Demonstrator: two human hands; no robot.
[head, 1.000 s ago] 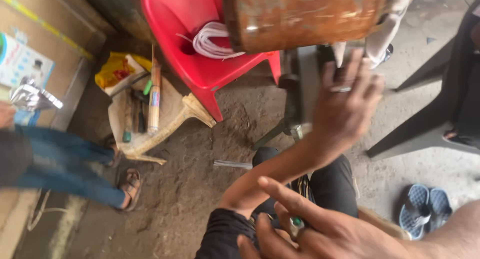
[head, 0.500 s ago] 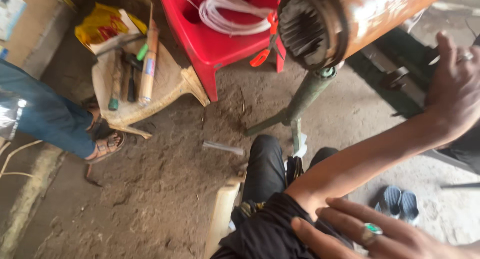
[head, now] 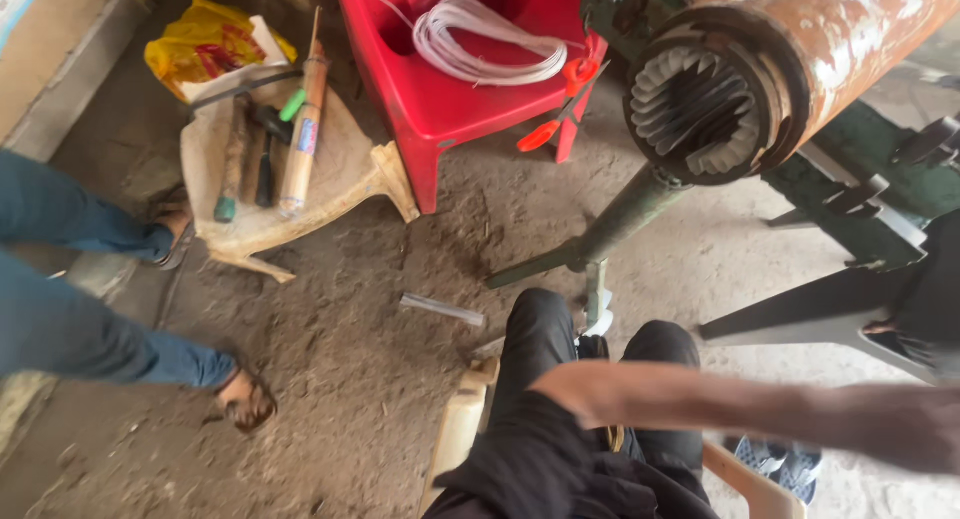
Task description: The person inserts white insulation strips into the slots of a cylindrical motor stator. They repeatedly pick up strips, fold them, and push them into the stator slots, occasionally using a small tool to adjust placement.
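One bare forearm (head: 760, 414) crosses the near right of the view, blurred, running off the right edge so that its hand is out of frame; whether those fingers are spread or closed, or hold anything, cannot be told, and which arm it is stays unclear. The other hand is not visible at all. The ground is a dusty, packed dirt floor (head: 350, 359), seen from above. The wearer sits with dark-trousered knees (head: 590, 379) on a pale chair. Far right of the forearm, well apart from it, a rusty motor casing (head: 800, 69) lies on a green stand (head: 620, 219), its open end showing ribbed slots. Far centre stands a red plastic chair (head: 450, 99) carrying a white wire coil (head: 490, 44) and red-handled scissors (head: 560, 104). Far left, an overturned pale chair (head: 300, 189) holds hand tools (head: 270, 149) beside a yellow bag (head: 210, 44). Another person's jeans-clad legs (head: 80, 289) enter from the left edge. A short grey tube (head: 442, 309) lies on the floor.
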